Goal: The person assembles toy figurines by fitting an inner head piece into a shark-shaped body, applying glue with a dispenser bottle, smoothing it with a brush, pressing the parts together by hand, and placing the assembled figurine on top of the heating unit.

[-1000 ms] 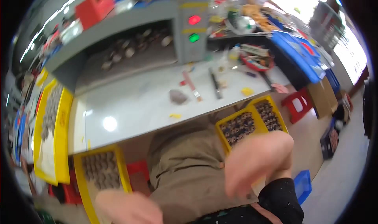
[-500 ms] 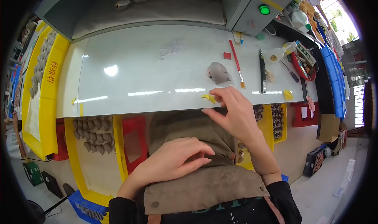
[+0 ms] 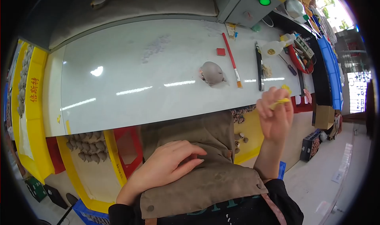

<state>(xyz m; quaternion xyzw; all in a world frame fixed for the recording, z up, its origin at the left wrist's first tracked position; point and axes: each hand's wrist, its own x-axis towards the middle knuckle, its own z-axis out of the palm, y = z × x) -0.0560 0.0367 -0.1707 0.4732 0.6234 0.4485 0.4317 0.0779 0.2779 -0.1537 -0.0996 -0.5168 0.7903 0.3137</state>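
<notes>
My right hand (image 3: pixel 277 120) is raised at the front right edge of the white table (image 3: pixel 118 70), fingers closed on a small yellow scrap (image 3: pixel 280 102), perhaps tape or paper. Another yellow piece (image 3: pixel 285 89) shows just behind those fingers. Over the brown apron (image 3: pixel 190 126) hovers my left hand (image 3: pixel 172 161), holding nothing, thumb and fingers apart. A rounded grey figure (image 3: pixel 212 73) sits on the table, away from both hands. Beside it lie a red-handled brush (image 3: pixel 230 56) and a small red square (image 3: pixel 221 51).
A black pen-like tool (image 3: pixel 259 66), a clear bottle (image 3: pixel 274 49), a screwdriver (image 3: pixel 291 68) and a red bowl (image 3: pixel 299 60) of tools are at the right. Yellow trays (image 3: pixel 114 157) with rows of grey pieces stand below; another yellow crate (image 3: pixel 33 118) is left.
My right hand has taken the yellow scrap from the table's front edge and moved right with it. My left hand stays over the apron. The view has shifted slightly.
</notes>
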